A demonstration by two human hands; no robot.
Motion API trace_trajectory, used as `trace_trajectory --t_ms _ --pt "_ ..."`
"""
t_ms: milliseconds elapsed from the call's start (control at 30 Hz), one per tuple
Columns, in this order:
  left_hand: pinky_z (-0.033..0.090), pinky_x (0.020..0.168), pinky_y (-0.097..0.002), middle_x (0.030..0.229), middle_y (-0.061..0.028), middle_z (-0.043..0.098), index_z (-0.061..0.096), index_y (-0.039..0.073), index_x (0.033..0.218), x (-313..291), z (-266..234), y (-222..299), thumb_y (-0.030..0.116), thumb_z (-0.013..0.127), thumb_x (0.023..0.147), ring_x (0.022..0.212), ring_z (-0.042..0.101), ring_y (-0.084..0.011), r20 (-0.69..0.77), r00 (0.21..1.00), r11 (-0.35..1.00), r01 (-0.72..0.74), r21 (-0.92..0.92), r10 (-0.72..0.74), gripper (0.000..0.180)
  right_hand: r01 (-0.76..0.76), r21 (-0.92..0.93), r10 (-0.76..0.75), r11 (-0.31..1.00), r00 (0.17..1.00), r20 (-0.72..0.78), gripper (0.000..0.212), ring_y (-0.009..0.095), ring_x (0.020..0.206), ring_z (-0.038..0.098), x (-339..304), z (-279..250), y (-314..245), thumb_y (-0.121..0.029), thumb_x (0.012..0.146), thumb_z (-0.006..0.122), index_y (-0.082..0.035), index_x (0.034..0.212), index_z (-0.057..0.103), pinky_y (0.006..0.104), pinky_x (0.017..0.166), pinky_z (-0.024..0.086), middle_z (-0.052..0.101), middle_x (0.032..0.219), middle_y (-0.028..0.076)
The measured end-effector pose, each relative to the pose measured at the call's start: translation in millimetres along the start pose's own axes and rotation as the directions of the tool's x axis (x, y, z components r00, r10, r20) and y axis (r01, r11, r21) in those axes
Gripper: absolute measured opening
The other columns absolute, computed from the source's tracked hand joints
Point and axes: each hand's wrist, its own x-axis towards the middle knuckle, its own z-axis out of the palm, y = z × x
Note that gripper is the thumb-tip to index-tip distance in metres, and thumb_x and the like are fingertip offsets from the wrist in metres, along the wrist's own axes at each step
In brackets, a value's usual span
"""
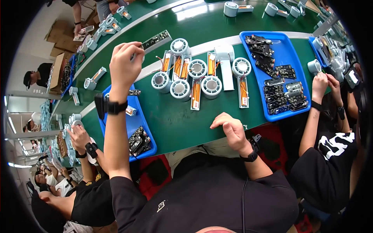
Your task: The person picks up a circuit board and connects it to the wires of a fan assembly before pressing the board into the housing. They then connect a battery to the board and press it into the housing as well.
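My left hand (126, 62) is raised over the far edge of the green work table. Its fingers are closed on a light blue handheld fan (156, 40), whose round head is mostly hidden behind them. A dark circuit board lies along the fan's open handle. My right hand (231, 132) hovers by the table's near edge, fingers apart and holding nothing. Between my hands and the far edge lie several fan halves (197, 68) with round grilles, orange batteries (196, 93) and thin wires in their open handles. Among them is a plain handle shell (226, 72).
To the right, a blue tray (307, 91) holds several circuit boards (274, 95); another blue tray (152, 149) with boards stands at left. Beyond the table runs a green conveyor (206, 25) carrying fans (230, 9). Co-workers' hands (320, 86) work close on both sides.
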Motion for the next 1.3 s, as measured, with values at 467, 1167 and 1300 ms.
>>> trace_trajectory --t_ms 467,1167,1300 --pt "0.052 0.103 -0.0397 0.128 -0.0107 0.071 0.076 0.008 0.102 -10.9 53.9 -73.1 0.012 0.072 0.086 0.122 0.061 -0.0327 0.336 0.941 0.955 -0.056 0.292 -0.047 0.017 0.082 -0.145 -0.073 0.986 0.995 0.071 0.028 0.027 0.081 0.064 4.2 5.2 -1.6 -0.016 0.105 0.056 0.001 0.087 0.069 0.0364 0.073 0.053 0.069 0.082 0.011" --pt "0.011 0.122 -0.0721 0.111 -0.0016 0.068 0.073 0.017 0.105 -99.7 -63.3 -21.8 0.008 0.083 0.077 0.121 0.061 -0.0283 0.787 0.482 0.907 0.354 0.227 -0.385 0.032 0.022 -0.128 -0.013 0.991 0.997 0.074 0.03 0.024 0.082 0.063 4.8 1.0 2.0 -0.016 0.106 0.053 0.002 0.087 0.068 0.0345 0.076 0.052 0.071 0.084 0.012" --pt "0.01 0.124 -0.0686 0.125 -0.001 0.065 0.072 0.02 0.11 -119.0 -79.8 -4.7 0.005 0.084 0.073 0.138 0.049 -0.0319 0.815 0.467 0.938 0.214 0.273 -0.344 0.041 0.001 -0.106 0.006 0.994 0.998 0.069 0.027 0.024 0.082 0.063 1.4 0.5 1.7 -0.014 0.105 0.055 0.002 0.087 0.068 0.0342 0.076 0.052 0.07 0.084 0.011"
